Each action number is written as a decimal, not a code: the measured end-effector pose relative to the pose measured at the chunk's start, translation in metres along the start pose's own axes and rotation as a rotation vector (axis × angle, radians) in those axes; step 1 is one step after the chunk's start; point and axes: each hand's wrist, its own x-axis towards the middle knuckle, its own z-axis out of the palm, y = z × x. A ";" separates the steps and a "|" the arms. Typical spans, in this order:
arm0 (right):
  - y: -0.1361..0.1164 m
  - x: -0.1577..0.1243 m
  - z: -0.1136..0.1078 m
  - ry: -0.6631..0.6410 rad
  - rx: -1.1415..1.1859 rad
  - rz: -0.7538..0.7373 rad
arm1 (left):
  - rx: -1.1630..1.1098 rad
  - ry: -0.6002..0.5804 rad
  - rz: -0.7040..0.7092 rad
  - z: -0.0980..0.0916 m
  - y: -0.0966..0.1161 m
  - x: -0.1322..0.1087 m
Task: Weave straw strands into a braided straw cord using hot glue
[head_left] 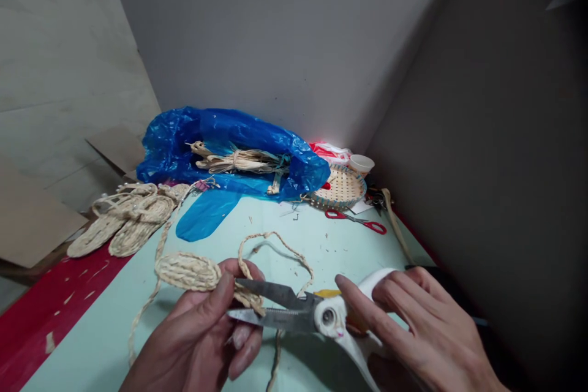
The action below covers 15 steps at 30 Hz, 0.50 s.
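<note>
My left hand (202, 324) pinches a small oval sole of braided straw (188, 271), which points to the left. From it a braided straw cord (294, 252) loops over the table, and more cord hangs below. My right hand (418, 324) is wrapped round the white handles of large scissors (328, 316). Their blades are apart, with the near end of the straw piece between them, close to the fingertips of my left hand.
A pair of woven straw sandals (142, 220) lies at the left. Behind are a blue plastic bag (220, 125) with a straw bundle (239, 161), a round woven basket (342, 187), a cup (362, 164) and red-handled scissors (356, 219) on the pale green tabletop (271, 217).
</note>
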 end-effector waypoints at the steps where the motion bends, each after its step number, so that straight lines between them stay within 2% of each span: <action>1: 0.000 -0.001 0.000 -0.002 -0.011 -0.001 | -0.001 0.004 0.007 0.000 0.000 0.000; 8: 0.003 -0.007 0.002 -0.021 -0.073 -0.017 | -0.012 -0.031 -0.054 -0.002 -0.001 0.003; 15: 0.005 -0.016 0.004 -0.062 -0.009 0.007 | -0.009 -0.049 -0.069 -0.004 0.003 0.004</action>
